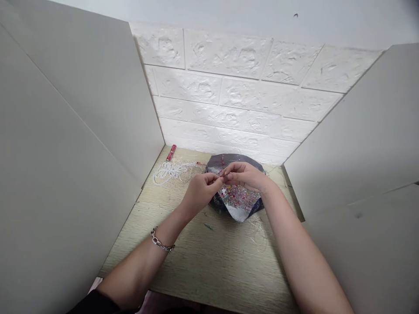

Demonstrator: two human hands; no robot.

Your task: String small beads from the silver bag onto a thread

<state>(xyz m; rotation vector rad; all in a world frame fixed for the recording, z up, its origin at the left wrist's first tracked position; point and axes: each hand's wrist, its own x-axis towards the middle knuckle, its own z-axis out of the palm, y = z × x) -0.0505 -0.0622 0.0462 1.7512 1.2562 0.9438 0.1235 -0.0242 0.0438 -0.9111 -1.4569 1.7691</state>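
Observation:
Above an opened dark bag [235, 159] of small pink, red and clear beads [242, 196], both of my hands meet fingertip to fingertip. My left hand [204, 189] is closed in a pinch, thumb against forefinger. Coming in from the other side, my right hand [244, 175] pinches at the same spot. Whatever lies between the fingertips is too small to make out. A short row of red beads [223, 160] shows just behind the fingers, against the bag's inner wall. A pale star-shaped piece [224, 191] shows below the fingertips.
Left of the bag lies a heap of white bead strands [172, 171], with a red cylinder [171, 152] behind it. Thin clear thread [257, 233] and a small scrap [208, 226] lie on the wooden tabletop [196, 266]. Grey panels flank both sides; a white brick-patterned wall [235, 96] stands behind.

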